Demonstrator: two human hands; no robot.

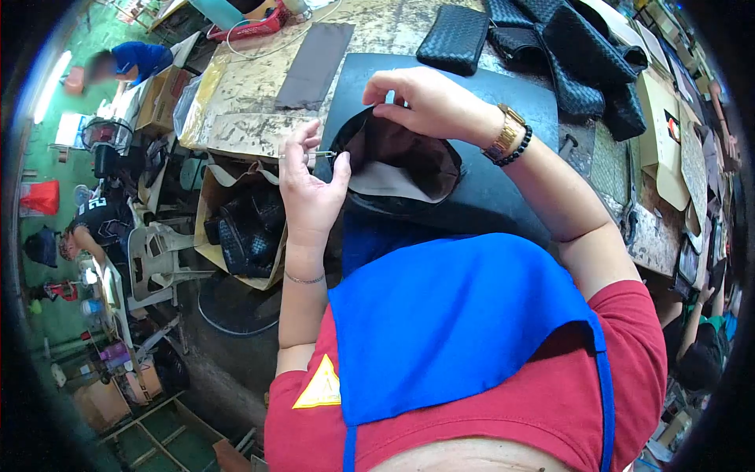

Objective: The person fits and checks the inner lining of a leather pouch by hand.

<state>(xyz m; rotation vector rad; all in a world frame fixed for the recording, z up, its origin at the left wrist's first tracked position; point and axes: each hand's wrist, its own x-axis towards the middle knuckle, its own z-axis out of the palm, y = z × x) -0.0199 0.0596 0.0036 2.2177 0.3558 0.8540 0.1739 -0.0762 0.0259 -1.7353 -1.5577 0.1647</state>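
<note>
A dark pouch point(393, 161) with a brown lining and a pale inner panel lies open on a black mat point(487, 189) at the table's near edge. My right hand point(421, 98), with a gold watch and a bead bracelet at the wrist, pinches the pouch's upper rim. My left hand point(311, 185) grips the rim at the left and holds a thin metal tool point(314, 154) between its fingers, pointed at the rim. A blue apron over a red shirt fills the lower view.
Several black woven pouches point(550, 39) lie at the back of the worn table point(252, 94), beside a grey strip point(314, 63). A cardboard box point(240, 228) of woven pieces stands below the table's left edge. Other people work at the left and right.
</note>
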